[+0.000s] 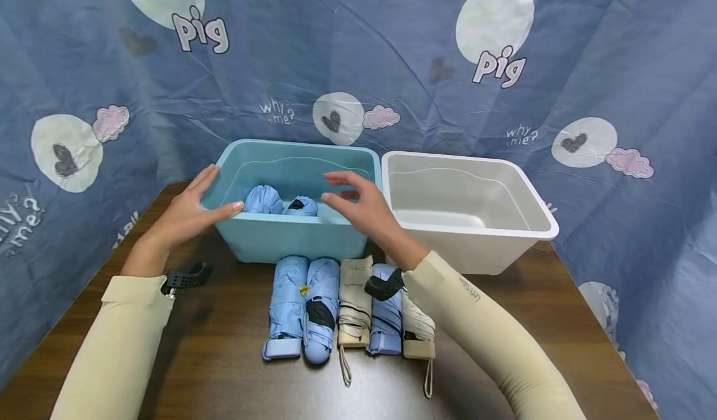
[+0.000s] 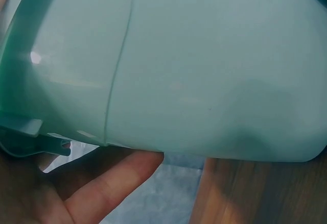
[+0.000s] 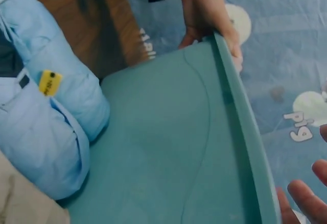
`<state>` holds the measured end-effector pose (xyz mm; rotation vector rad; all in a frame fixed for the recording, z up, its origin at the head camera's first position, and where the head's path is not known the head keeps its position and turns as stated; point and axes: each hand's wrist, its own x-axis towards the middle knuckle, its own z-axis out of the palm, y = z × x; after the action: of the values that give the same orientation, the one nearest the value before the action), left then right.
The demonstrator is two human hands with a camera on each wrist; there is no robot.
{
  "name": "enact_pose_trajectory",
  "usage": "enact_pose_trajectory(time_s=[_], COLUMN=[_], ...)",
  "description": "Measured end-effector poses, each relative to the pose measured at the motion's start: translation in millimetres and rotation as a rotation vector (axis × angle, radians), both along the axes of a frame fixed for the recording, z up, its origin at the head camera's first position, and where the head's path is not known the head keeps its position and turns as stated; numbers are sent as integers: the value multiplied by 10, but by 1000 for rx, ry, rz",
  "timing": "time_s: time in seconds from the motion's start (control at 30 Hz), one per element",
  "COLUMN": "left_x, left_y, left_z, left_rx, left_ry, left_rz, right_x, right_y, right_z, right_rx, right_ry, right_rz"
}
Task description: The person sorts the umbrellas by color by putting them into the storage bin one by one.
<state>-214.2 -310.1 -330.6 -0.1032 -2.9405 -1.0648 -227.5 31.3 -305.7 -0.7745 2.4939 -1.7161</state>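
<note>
My left hand (image 1: 190, 208) grips the left front corner of a teal plastic bin (image 1: 297, 239), thumb over the rim and fingers against the outer wall. My right hand (image 1: 361, 205) hovers above the bin's right part, fingers apart and loosely bent, holding nothing. Inside the bin lie two blue folded umbrellas (image 1: 263, 200), partly hidden by the front wall. In front of it, several folded umbrellas lie side by side: two light blue ones (image 1: 288, 302) at left, a beige one (image 1: 354, 289), a darker blue one (image 1: 385, 320) and a cream one (image 1: 417, 320).
A white bin (image 1: 448, 246) stands close beside the teal bin on the right. Both rest on a dark wooden table (image 1: 224, 358). Behind the table hangs a blue printed curtain (image 1: 358, 53). A black wrist camera (image 1: 383, 285) overlaps the darker blue umbrella in the head view.
</note>
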Motion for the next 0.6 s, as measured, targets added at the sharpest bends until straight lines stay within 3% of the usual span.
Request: enact_pose_trajectory(time_s=[0.6], left_x=[-6], left_y=[-4], left_z=[-12], left_rx=[10], left_ry=[-2], left_rz=[2], right_x=[349], right_y=[509], right_z=[-87], right_rx=[-223], right_ry=[30], right_rz=[34])
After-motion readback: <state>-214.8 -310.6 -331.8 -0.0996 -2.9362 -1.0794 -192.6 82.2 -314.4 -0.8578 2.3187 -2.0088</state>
